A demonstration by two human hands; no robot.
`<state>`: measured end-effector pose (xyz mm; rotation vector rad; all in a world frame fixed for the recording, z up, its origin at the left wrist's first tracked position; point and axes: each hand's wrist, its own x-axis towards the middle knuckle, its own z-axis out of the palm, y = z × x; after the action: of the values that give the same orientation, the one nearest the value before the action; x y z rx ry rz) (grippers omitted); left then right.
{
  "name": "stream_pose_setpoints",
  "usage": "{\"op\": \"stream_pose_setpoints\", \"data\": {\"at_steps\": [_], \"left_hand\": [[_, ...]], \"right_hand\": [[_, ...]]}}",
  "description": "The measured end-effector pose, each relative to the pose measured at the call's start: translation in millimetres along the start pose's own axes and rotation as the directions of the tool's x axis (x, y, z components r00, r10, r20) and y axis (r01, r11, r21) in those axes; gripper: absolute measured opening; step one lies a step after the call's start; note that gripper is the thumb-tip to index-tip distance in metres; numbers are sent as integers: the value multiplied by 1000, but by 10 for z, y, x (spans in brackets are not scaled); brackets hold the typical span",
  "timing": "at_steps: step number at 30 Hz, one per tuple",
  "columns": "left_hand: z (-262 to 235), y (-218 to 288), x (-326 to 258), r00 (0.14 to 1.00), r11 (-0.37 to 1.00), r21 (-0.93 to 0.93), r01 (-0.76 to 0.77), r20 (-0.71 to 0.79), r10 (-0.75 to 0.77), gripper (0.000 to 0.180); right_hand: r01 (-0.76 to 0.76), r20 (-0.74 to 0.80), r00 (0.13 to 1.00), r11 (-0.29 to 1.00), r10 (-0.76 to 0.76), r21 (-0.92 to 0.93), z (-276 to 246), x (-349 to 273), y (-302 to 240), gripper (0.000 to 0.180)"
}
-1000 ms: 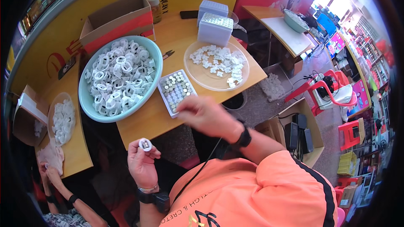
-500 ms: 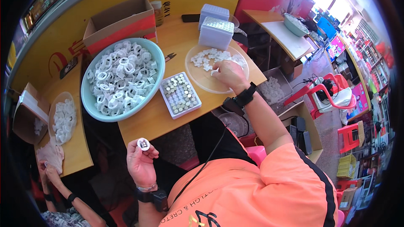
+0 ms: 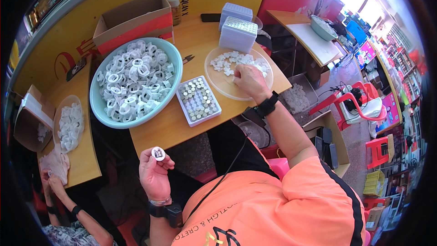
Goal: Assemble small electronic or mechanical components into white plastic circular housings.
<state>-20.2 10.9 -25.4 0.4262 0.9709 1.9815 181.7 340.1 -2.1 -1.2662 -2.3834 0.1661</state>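
Left hand pinches a small white ring part upright, flat face toward the camera — right hand, fingers curled, picks among white pieces on the clear plate; what it grips, I cannot tell.

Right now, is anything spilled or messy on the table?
Nothing looks spilled. The white rings sit inside the big teal bowl, the small white pieces stay on the clear plate under the right hand, and the little tray lies flat. The left hand holds one white ring.

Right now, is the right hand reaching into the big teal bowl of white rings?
No, the right hand rests on the small white pieces in the clear shallow dish, apart from the teal bowl.
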Motion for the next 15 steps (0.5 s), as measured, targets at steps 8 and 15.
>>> {"op": "stream_pose_setpoints", "data": {"at_steps": [8, 15], "left_hand": [[10, -8, -6, 1000, 1000, 0, 10, 11, -10, 21], [58, -30, -45, 997, 998, -50, 43, 61, -39, 24]], "right_hand": [[-127, 43, 991, 814, 125, 567, -250, -150, -174, 17], [-289, 341, 923, 263, -180, 921, -304, -638, -1108, 14]]}}
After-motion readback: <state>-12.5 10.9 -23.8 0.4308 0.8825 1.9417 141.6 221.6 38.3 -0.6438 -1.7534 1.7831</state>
